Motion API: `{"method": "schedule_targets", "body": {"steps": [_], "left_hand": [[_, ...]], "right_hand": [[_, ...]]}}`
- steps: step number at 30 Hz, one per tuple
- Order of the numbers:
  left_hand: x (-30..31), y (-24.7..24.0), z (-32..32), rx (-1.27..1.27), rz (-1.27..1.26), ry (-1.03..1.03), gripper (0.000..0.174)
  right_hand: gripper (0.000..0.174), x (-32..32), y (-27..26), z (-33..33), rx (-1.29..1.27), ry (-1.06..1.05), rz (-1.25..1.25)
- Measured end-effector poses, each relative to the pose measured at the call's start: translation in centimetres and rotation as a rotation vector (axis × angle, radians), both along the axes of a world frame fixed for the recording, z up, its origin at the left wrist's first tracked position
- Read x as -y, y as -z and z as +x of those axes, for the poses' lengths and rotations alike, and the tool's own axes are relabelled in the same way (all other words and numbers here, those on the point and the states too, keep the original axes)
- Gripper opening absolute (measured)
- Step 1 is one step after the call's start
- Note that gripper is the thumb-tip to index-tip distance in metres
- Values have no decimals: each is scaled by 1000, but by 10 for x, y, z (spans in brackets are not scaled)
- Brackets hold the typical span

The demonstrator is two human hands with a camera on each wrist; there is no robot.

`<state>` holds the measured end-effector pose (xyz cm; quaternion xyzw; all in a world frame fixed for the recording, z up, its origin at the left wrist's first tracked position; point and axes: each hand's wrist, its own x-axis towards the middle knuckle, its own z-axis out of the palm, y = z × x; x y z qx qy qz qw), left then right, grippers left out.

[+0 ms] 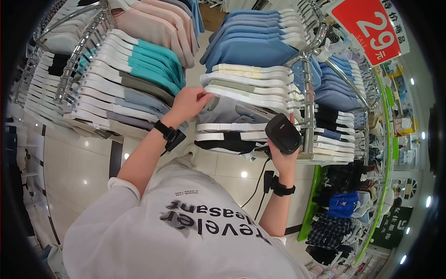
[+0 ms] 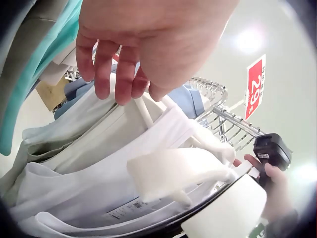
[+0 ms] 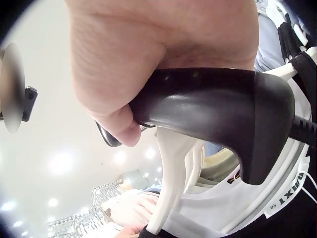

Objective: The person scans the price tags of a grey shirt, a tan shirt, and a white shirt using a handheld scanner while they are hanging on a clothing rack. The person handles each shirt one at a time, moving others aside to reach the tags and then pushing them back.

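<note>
My left hand (image 1: pixel 189 103) is at the left end of a white hanger (image 1: pixel 241 98) on the middle rack, thumb and fingers bent round its tip. In the left wrist view the fingers of this hand (image 2: pixel 143 49) curl down over a hanger above white and grey garments (image 2: pixel 99 178); a printed label (image 2: pixel 126 210) shows among them. My right hand (image 1: pixel 282 158) grips a black handheld scanner (image 1: pixel 283 133) beside the hangers' right ends. In the right wrist view the hand (image 3: pixel 163 39) wraps the scanner's handle (image 3: pixel 198 104), near a garment tag (image 3: pixel 287 196).
Turquoise tops (image 1: pixel 155 65) and pink tops (image 1: pixel 155 25) hang at the left, blue tops (image 1: pixel 258 44) at the upper middle. A metal rail (image 1: pixel 308 102) stands at the right of the hangers, below a red price sign (image 1: pixel 371 32). A cable (image 1: pixel 256 183) hangs below the right hand.
</note>
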<state>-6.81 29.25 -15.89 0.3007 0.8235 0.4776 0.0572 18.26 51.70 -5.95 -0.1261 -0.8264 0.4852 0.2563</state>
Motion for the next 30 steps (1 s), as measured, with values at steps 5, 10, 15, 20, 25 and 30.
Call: {"method": "schedule_targets", "body": {"steps": [5, 10, 15, 20, 25, 30], "left_hand": [[1, -6, -4, 14, -8, -9, 33], [5, -11, 2, 40, 11, -34, 30], [11, -8, 24, -94, 175, 113, 19], [26, -13, 52, -101, 96, 183, 18], [32, -9, 65, 6, 139, 292, 15], [29, -9, 66, 36, 147, 317, 13]], "right_hand": [[56, -1, 1, 0, -4, 3, 17], [56, 2, -4, -2, 16, 11, -24], [77, -7, 3, -1, 13, -30, 110], [70, 0, 5, 0, -53, 17, -2], [81, -2, 4, -1, -5, -3, 22], [86, 1, 0, -7, -17, -13, -50]]}}
